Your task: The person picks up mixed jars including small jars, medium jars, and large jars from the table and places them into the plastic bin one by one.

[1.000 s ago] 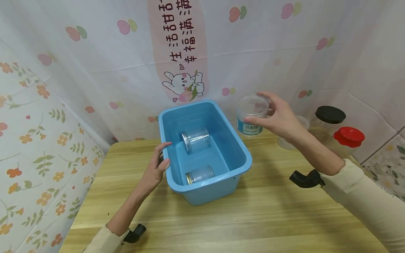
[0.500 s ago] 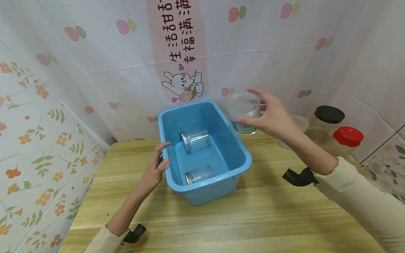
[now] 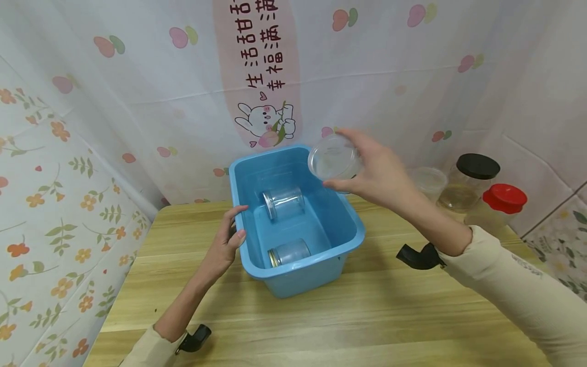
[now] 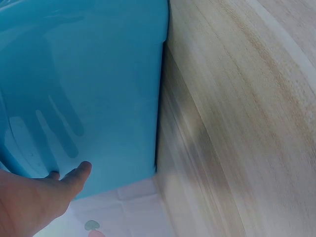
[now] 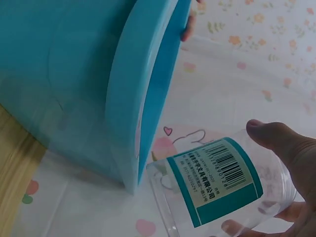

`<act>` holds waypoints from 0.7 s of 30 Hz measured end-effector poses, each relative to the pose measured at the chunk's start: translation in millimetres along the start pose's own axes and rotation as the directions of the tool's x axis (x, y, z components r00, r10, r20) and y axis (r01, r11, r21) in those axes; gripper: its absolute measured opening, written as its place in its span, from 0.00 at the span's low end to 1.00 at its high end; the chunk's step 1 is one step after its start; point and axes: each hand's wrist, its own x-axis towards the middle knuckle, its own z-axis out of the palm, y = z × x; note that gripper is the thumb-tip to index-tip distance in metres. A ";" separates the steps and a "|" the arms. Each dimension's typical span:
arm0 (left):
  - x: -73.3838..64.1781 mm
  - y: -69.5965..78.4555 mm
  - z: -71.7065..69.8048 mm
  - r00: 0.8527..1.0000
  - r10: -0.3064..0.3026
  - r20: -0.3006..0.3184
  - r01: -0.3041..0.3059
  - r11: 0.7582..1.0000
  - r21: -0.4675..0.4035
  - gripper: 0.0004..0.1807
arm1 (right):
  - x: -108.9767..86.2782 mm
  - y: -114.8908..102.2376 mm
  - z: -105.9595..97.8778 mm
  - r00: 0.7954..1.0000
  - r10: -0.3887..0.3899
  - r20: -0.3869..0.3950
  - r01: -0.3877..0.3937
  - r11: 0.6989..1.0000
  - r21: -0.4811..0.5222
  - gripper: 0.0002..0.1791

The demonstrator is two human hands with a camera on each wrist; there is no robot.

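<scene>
A light blue plastic tub (image 3: pixel 307 283) stands on the table, with two clear jars lying on their sides inside: a silver-lidded jar (image 3: pixel 286 201) farther back and a gold-lidded jar (image 3: pixel 291 252) near the front. My left hand (image 3: pixel 228 237) grips the tub's left rim, index fingertip over the edge. In my right hand (image 3: pixel 378 171) is a clear plastic jar (image 3: pixel 334 158), held between thumb and fingers above the tub's right rim. The right wrist view shows its teal-edged label (image 5: pixel 217 180) with a barcode; the jar tilts there, its base toward the rim.
To the right on the wooden table (image 3: pixel 330 331) stand a black-lidded jar (image 3: pixel 477 167) with brownish contents, a red-lidded jar (image 3: pixel 504 199) and a cloudy clear container (image 3: pixel 428 179) partly behind my right forearm. A printed curtain (image 3: pixel 174 102) hangs close behind the tub.
My right hand has carried the clear jar leftward to the tub's right rim and tilted it. The left hand, the tub and the two jars inside have stayed put.
</scene>
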 end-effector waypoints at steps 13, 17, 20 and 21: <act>0.5 0.8 0.6 1.000 -0.005 0.002 0.005 1.000 0.000 0.29 | -2.0 -33.0 13.0 0.994 -0.107 0.011 0.106 0.962 -0.253 0.54; 0.4 1.1 0.9 1.000 -0.002 0.007 0.002 1.000 -0.009 0.28 | -4.8 -42.0 18.7 0.985 -0.172 0.024 0.170 0.931 -0.324 0.55; 0.2 0.8 1.1 1.000 -0.002 0.008 0.002 1.000 -0.012 0.28 | -6.6 -46.8 24.2 0.977 -0.210 0.034 0.207 0.902 -0.379 0.55; 0.2 0.7 1.2 1.000 -0.003 0.007 0.003 1.000 -0.012 0.28 | -7.1 -48.1 26.0 0.974 -0.222 0.037 0.218 0.892 -0.396 0.55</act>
